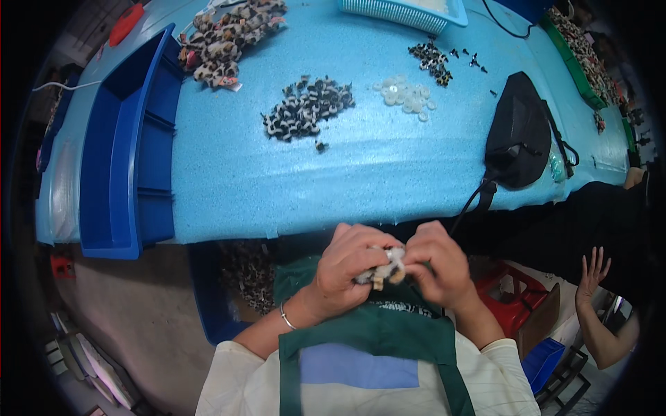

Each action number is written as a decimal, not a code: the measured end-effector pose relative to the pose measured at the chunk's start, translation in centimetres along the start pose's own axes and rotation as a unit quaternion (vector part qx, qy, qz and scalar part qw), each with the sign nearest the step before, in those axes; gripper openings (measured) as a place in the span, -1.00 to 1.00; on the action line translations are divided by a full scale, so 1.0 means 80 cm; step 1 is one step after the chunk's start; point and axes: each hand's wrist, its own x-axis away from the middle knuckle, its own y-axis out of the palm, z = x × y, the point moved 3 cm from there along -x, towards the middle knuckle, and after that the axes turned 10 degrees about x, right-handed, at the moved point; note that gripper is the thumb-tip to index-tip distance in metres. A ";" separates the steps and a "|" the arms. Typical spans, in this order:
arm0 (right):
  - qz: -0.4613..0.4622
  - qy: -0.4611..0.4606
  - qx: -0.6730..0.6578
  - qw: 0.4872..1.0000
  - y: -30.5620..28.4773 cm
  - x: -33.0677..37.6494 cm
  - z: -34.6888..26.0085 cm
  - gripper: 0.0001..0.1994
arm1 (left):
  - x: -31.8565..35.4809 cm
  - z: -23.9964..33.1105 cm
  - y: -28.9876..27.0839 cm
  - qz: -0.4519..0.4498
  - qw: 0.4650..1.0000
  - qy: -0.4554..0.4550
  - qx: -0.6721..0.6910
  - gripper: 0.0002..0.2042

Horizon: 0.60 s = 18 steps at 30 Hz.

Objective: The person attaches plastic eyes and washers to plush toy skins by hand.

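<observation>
Just in front of the table's near edge, my left hand (347, 269) is closed round a small furry plush piece (378, 267), whitish with grey and tan patches. The fingers of my right hand (442, 262) pinch its right side, and the two hands almost meet over it. Fingers hide most of the plush piece, so its full shape cannot be made out. Across the table lie a pile of small black-and-white parts (305, 107), a cluster of translucent white plastic discs (406, 95) and some small black pegs (431, 62).
Spotted plush pieces (232, 41) are heaped at the far left, near a long blue bin (114, 152). A black bag (517, 135) lies at the right. Below the table stands another blue bin (208, 298); beside me are a red stool (510, 301) and another person's hand (592, 276).
</observation>
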 end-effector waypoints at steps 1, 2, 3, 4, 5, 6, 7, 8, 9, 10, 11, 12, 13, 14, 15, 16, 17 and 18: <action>-0.001 -0.026 0.015 1.000 0.007 0.003 -0.001 -0.80 | -0.004 0.005 -0.004 -0.003 1.000 -0.010 -0.011 -0.68; -0.001 -0.051 0.030 0.998 0.014 0.007 -0.004 -0.78 | -0.006 0.003 -0.007 -0.004 1.000 -0.005 -0.009 -0.68; 0.004 -0.048 0.025 0.999 0.023 0.010 -0.008 -0.77 | -0.006 -0.001 -0.010 -0.002 1.000 -0.005 -0.022 -0.68; 0.004 -0.049 0.029 0.998 0.022 0.006 -0.006 -0.77 | -0.007 -0.006 -0.012 -0.001 0.999 -0.004 -0.034 -0.68; -0.019 -0.037 0.030 0.999 0.020 0.003 -0.003 -0.77 | -0.008 -0.011 -0.011 0.005 1.000 0.001 -0.019 -0.67; -0.043 -0.029 0.029 0.998 0.017 -0.003 0.003 -0.77 | -0.008 -0.016 -0.012 0.007 1.000 0.006 -0.021 -0.67; -0.069 -0.016 0.029 0.997 0.004 -0.017 0.012 -0.82 | -0.006 -0.020 -0.012 0.007 1.000 0.000 -0.028 -0.68; -0.033 0.012 0.035 0.999 -0.010 -0.030 0.025 -0.89 | -0.005 -0.023 -0.012 0.007 0.999 -0.005 -0.035 -0.70; 0.036 0.088 0.059 0.994 -0.019 -0.039 0.049 -0.92 | -0.004 -0.025 -0.010 0.008 0.999 0.008 -0.044 -0.70; 0.096 0.104 0.134 0.981 -0.033 -0.056 0.070 -0.90 | -0.003 -0.024 -0.008 0.007 0.999 0.009 -0.037 -0.70; 0.132 0.121 0.186 0.966 -0.043 -0.070 0.091 -0.90 | -0.005 -0.023 -0.006 -0.005 0.998 0.018 -0.060 -0.69; 0.138 0.137 0.214 0.957 -0.048 -0.085 0.106 -0.91 | -0.006 -0.025 -0.005 -0.015 0.996 0.027 -0.085 -0.68; 0.141 0.155 0.237 0.949 -0.049 -0.095 0.117 -0.91 | -0.008 -0.026 -0.005 -0.017 0.995 0.030 -0.094 -0.66; 0.140 0.154 0.238 0.949 -0.047 -0.101 0.126 -0.91 | -0.010 -0.026 -0.005 -0.016 0.995 0.030 -0.093 -0.66; 0.140 0.159 0.255 0.943 -0.042 -0.106 0.136 -0.90 | -0.011 -0.025 -0.007 -0.018 0.994 0.034 -0.103 -0.66; 0.140 0.163 0.273 0.938 -0.040 -0.110 0.142 -0.89 | -0.012 -0.025 -0.008 -0.021 0.993 0.039 -0.112 -0.66; 0.139 0.161 0.273 0.938 -0.039 -0.112 0.145 -0.89 | -0.014 -0.027 -0.009 -0.018 0.993 0.039 -0.112 -0.66; 0.124 0.162 0.287 0.936 -0.035 -0.111 0.147 -0.88 | -0.012 -0.027 -0.011 -0.012 0.993 0.039 -0.111 -0.67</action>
